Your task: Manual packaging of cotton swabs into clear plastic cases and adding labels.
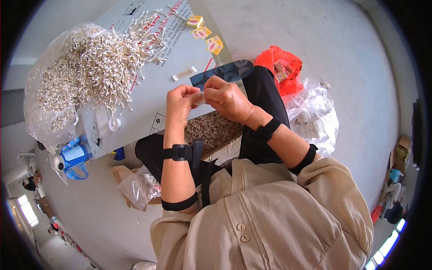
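My left hand (181, 102) and my right hand (228, 100) meet at the table's near edge. Fingers of both are pinched on a small pale thing (201, 99) between them, mostly hidden and too small to name. Just beyond my fingers lies a small bundle of cotton swabs (184, 74) on the table. A big heap of loose cotton swabs (108, 58) spills from a clear plastic bag (35, 105) at the left. Several small yellow-and-white cards or boxes (214, 45) lie toward the far right of the table.
Below my hands, a box of loose swab-like sticks (215, 130) sits between my legs. A tape roll (114, 124) and a blue-and-white bottle (73, 156) are left. On the right floor stand a red bag (270, 58) and a clear bag (330, 119) of packets. A carton (123, 175) lies lower left.
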`<state>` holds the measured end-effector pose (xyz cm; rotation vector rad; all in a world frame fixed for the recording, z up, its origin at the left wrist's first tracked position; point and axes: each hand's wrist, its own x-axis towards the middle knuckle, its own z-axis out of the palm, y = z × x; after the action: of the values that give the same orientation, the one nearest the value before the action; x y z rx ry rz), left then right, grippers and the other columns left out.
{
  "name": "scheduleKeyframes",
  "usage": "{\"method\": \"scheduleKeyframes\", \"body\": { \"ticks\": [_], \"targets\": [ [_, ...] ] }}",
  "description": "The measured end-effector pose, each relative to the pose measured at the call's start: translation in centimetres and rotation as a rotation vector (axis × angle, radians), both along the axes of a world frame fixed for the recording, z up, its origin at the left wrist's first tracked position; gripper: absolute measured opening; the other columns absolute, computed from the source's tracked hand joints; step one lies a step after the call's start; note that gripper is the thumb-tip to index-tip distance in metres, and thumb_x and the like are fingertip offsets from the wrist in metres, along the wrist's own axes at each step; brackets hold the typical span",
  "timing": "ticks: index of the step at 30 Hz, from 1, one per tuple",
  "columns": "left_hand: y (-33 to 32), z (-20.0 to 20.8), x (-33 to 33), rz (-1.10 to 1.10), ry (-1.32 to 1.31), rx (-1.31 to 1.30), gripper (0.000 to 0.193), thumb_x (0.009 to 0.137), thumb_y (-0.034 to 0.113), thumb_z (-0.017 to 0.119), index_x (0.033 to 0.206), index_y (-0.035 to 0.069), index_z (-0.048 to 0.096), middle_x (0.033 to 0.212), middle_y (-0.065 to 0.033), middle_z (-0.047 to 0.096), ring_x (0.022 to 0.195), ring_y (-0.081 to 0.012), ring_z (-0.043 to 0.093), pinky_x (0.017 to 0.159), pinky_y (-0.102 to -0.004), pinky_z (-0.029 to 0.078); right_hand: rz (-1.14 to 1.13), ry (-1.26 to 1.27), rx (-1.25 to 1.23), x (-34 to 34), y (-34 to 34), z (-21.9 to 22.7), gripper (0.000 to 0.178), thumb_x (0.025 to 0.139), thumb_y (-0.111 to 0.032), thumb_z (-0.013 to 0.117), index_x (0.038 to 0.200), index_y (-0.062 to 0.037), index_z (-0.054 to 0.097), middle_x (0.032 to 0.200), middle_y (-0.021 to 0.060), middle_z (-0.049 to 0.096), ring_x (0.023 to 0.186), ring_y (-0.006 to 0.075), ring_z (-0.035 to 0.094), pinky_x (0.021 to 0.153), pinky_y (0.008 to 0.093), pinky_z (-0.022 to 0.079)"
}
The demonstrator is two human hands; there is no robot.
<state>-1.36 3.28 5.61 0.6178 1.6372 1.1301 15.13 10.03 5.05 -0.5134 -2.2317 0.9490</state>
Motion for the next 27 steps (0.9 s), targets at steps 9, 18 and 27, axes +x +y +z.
{"method": "scheduleKeyframes", "body": {
  "ticks": [9, 18, 27],
  "targets": [
    [0.0, 0.1, -0.6, 0.012, -0.124, -0.003, 0.011, 0.079, 0.003, 0.066, 0.09, 0.001, 0.069, 0.079, -0.0035, 0.068, 0.071, -0.0123, 0.063, 0.062, -0.0266, 0.052, -0.008, -0.009, -0.007, 0.2, 0.3, 0.0, 0.009, 0.077, 0.001, 0.068, 0.081, -0.0019, 0.061, 0.091, 0.0105, 0.059, 0.077, 0.0295, 0.064, 0.066, 0.0348, 0.053],
    [0.3, 0.0, -1.2, -0.102, 0.085, -0.065, 0.016, 0.078, -0.002, 0.062, 0.091, 0.001, 0.069, 0.083, -0.0033, 0.069, 0.074, -0.0123, 0.064, 0.066, -0.0251, 0.052, 0.008, -0.034, 0.053, 0.3, 0.4, 0.0, 0.009, 0.078, 0.0, 0.068, 0.081, -0.0026, 0.06, 0.089, 0.0103, 0.059, 0.075, 0.0309, 0.063, 0.063, 0.0363, 0.053],
    [0.2, -0.1, -1.0, -0.262, 0.23, 0.105, 0.018, 0.078, 0.003, 0.074, 0.095, -0.003, 0.07, 0.08, -0.0039, 0.069, 0.071, -0.0094, 0.061, 0.065, -0.0247, 0.049, 0.006, -0.023, 0.078, 0.3, 0.4, -0.2, 0.009, 0.078, -0.001, 0.068, 0.079, -0.0033, 0.059, 0.088, 0.0101, 0.059, 0.075, 0.0312, 0.064, 0.062, 0.0367, 0.053]
  ]
}}
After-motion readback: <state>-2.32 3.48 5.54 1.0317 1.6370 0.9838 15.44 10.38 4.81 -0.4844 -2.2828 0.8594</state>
